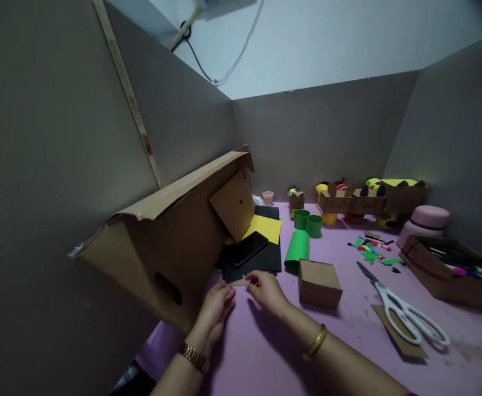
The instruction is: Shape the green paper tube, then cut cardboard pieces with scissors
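A small piece of brown cardboard (239, 282) lies between my two hands, at the front edge of the black sheets. My right hand (269, 292) has its thumb and forefinger pinched at the right end of that piece. On the other side, my left hand (216, 309) is loosely curved, its fingertips close to the piece's left end; nothing shows in it, and whether it touches the cardboard I cannot tell. Just beyond, a black phone (249, 248) rests on black sheets (271, 258). A small closed cardboard box (320, 283) stands right of my right hand.
A large open cardboard carton (191, 231) leans at left. Green paper tube (297, 250), green rings (314, 225), yellow sheet (270, 228), white-handled scissors (401, 313) on a cardboard strip, paper scraps (370, 250), a pen box (450, 280), pink flask (424, 225) and cardboard animal figures (335, 201) surround the workspace.
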`<state>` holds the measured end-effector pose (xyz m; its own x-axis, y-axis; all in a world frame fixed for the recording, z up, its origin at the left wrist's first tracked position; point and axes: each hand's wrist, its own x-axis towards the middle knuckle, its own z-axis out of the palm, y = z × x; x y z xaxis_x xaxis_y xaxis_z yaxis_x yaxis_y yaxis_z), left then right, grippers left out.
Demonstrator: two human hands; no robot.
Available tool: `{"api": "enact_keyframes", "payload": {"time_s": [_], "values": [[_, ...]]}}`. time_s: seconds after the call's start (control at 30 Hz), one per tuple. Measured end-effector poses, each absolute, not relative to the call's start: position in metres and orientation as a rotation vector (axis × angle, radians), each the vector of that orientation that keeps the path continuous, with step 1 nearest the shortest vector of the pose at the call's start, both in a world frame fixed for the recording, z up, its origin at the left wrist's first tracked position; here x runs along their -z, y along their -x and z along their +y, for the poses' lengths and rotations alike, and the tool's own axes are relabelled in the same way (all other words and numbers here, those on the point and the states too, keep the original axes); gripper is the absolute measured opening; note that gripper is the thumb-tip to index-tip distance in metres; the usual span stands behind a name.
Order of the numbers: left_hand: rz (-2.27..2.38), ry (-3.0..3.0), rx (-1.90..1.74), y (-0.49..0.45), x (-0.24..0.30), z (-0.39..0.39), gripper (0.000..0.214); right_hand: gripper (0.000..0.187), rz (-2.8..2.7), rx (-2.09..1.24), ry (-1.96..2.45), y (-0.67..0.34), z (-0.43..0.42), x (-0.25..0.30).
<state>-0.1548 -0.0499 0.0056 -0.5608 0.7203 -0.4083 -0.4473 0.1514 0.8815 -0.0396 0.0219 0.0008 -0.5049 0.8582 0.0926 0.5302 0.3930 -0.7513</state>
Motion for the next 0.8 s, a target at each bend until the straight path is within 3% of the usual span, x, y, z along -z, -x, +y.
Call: {"api": "enact_keyframes", "payload": {"time_s": [0.53, 0.8], "values": [[1.440, -0.034, -1.808, 0.154, -0.010, -0.030, 0.007, 0.016, -2.499, -0.369, 1.374, 0.060, 0.015, 0.005], [1.477, -0.013, -1.725, 0.154, -0.010, -0.023, 0.007, 0.017, -2.680, -0.324, 1.264, 0.058, 0.026, 0.008]]}}
